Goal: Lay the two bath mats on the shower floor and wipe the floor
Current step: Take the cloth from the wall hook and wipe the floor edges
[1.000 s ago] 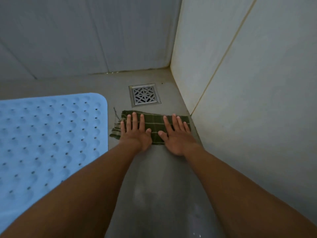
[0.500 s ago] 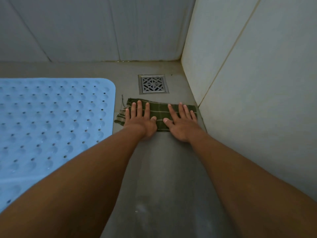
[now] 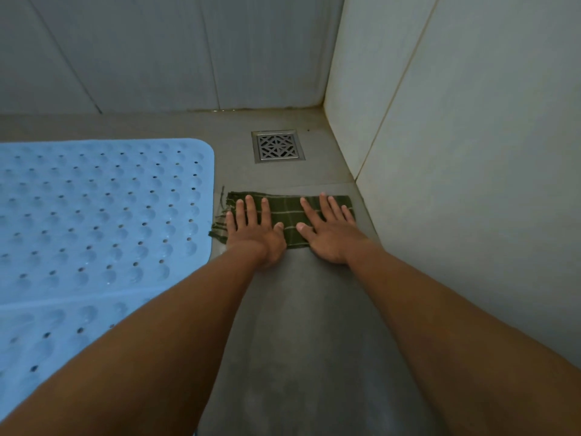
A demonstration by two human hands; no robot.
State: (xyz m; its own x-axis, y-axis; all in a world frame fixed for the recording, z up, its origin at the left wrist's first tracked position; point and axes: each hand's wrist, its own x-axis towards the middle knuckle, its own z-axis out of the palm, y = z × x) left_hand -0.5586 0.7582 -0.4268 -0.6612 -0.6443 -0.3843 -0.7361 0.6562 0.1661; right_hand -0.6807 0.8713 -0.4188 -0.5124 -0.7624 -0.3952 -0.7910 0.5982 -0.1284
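Both palms lie flat, fingers straight: my left hand (image 3: 254,234) presses the left half of the green cloth (image 3: 289,215), my right hand (image 3: 330,234) the right half. The cloth sits on the shower floor (image 3: 298,309) between the far blue mat (image 3: 94,209) and the right wall (image 3: 471,152), just near of the drain (image 3: 277,146). I'd keep even pressure and straight strokes, and keep the fringe off the mat's edge. The near mat (image 3: 63,335) is cut off by my forearm and the frame edge, so I cannot tell how it lies.

Left edge crops the far mat (image 3: 94,215) and near mat (image 3: 63,335); cloth (image 3: 283,215) partly covered.
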